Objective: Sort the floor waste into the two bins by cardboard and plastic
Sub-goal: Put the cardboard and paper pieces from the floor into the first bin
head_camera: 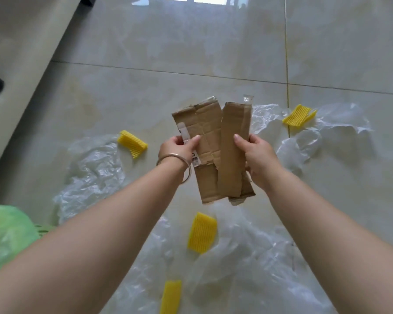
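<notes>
**A:** Head view first: where is the cardboard?

**B:** Two flat, creased brown cardboard pieces are held up above the floor, side by side and overlapping along their inner edges. The left cardboard piece [202,141] carries a white label strip; the right cardboard piece [233,150] is a narrower strip with a scrap of clear tape at its top end.

**A:** And the hands?

**B:** The left hand [179,147], with a thin metal bangle [179,164] on its wrist, grips the left cardboard piece at its left edge, thumb on the front face. The right hand [256,155] grips the right cardboard piece at its right edge, thumb across the front.

**A:** What lies around the cardboard?

**B:** Below it, a yellow ribbed foam sleeve [202,233] rests on crumpled clear plastic sheeting [247,257], and another yellow foam piece [171,296] lies lower still. Left of the cardboard a third yellow foam sleeve [132,143] sits at the edge of a crumpled clear plastic bag [93,171]. Right of it and a little higher, a fourth yellow foam piece [299,115] lies on more clear plastic film [327,132].

**A:** Anything else?

**B:** A pale green plastic bag [7,236] shows far lower left of the cardboard. All the waste lies on a glossy beige tiled floor [191,53].
</notes>
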